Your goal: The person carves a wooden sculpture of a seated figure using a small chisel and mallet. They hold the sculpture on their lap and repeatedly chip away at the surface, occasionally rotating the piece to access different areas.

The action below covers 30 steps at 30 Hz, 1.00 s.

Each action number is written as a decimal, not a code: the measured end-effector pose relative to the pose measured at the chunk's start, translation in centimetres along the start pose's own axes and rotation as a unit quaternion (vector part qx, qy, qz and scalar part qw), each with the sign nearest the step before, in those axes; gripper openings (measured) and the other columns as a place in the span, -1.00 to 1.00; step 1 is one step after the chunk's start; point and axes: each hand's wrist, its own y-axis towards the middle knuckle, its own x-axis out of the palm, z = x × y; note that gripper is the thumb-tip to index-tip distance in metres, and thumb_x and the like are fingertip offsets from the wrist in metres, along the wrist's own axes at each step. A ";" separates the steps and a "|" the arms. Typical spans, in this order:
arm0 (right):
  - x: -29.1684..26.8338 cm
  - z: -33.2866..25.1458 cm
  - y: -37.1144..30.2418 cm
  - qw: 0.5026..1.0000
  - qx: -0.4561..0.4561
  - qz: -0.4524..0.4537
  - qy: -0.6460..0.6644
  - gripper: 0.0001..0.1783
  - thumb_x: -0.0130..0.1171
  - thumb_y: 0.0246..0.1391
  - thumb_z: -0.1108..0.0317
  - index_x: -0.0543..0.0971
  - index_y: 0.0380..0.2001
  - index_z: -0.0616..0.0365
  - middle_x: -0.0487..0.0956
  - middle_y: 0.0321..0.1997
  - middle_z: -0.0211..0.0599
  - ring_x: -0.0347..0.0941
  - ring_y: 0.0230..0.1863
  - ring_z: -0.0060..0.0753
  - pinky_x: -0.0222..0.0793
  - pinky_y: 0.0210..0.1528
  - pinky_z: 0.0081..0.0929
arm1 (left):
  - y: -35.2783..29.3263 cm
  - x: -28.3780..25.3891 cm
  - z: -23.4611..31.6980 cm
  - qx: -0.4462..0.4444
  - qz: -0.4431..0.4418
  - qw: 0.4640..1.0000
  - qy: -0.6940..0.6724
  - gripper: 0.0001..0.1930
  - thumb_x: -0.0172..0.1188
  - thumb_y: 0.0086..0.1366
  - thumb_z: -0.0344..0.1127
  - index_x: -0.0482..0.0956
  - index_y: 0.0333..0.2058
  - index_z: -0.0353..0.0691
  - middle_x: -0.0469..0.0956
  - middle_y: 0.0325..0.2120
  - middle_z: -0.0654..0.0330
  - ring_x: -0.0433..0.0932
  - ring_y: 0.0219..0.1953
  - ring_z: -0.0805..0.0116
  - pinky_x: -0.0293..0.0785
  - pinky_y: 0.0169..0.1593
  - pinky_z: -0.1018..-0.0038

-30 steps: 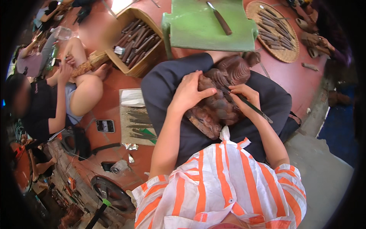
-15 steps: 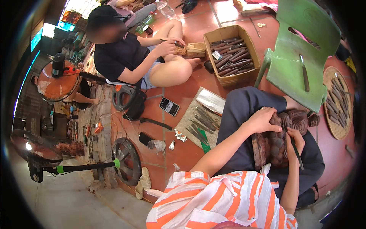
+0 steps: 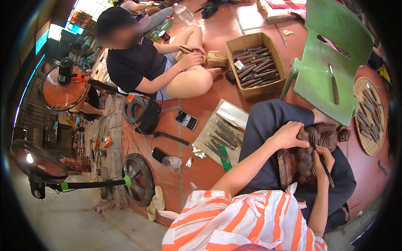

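Observation:
A dark brown wood carving (image 3: 302,164) with rounded, grooved shapes lies across my lap. My left hand (image 3: 289,134) grips its upper left side, thumb toward the middle and fingers over the far edge. In my right hand (image 3: 325,159), closed near the carving's right side, is a slim carving chisel (image 3: 327,174). Its dark greenish shaft slants down toward my wrist. The chisel's working tip is hidden by my fingers and the wood.
Left of my knee, several chisels (image 3: 224,136) lie on a woven mat (image 3: 208,155). A cardboard box (image 3: 266,91) of tools stands ahead. A green chair (image 3: 320,90) bears one chisel; a round basket (image 3: 363,144) holds more. Across from me, a seated person (image 3: 136,62) works a wood block (image 3: 216,58).
The view has shifted slightly. Both my hands keep nearly the same place on the carving. The person across has moved their hands and tool a little over their wood.

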 end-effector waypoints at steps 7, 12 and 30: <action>0.1 -1.1 0.6 1.000 0.013 -0.014 -0.012 -0.92 0.17 -0.10 0.67 0.50 -0.45 0.40 0.62 -0.34 -0.09 0.57 -0.31 -0.33 0.42 -0.21 -0.52 | 0.0 -0.1 -0.1 -0.005 -0.006 1.000 0.004 -0.11 0.34 -0.05 0.15 0.34 0.06 -0.51 0.42 -0.01 -0.13 0.34 0.10 -0.04 0.24 0.19 0.27; -1.6 -0.3 -0.9 1.000 0.017 -0.016 -0.011 -0.94 0.15 -0.07 0.68 0.50 -0.44 0.43 0.61 -0.32 -0.10 0.55 -0.26 -0.35 0.41 -0.17 -0.53 | 0.0 -0.1 0.0 -0.004 -0.005 1.000 0.005 -0.11 0.34 -0.05 0.15 0.33 0.06 -0.51 0.42 0.00 -0.13 0.34 0.10 -0.04 0.24 0.19 0.28; -2.2 -0.8 -6.6 0.939 0.221 0.146 0.220 -0.85 0.07 0.20 0.46 0.53 -0.23 0.31 0.56 -0.30 -0.33 0.52 -0.34 -0.59 0.49 -0.20 -0.65 | 0.0 -0.3 0.0 0.006 -0.005 1.000 0.025 -0.18 0.28 0.04 0.15 0.33 0.09 -0.43 0.42 0.01 -0.11 0.33 0.11 -0.03 0.24 0.19 0.28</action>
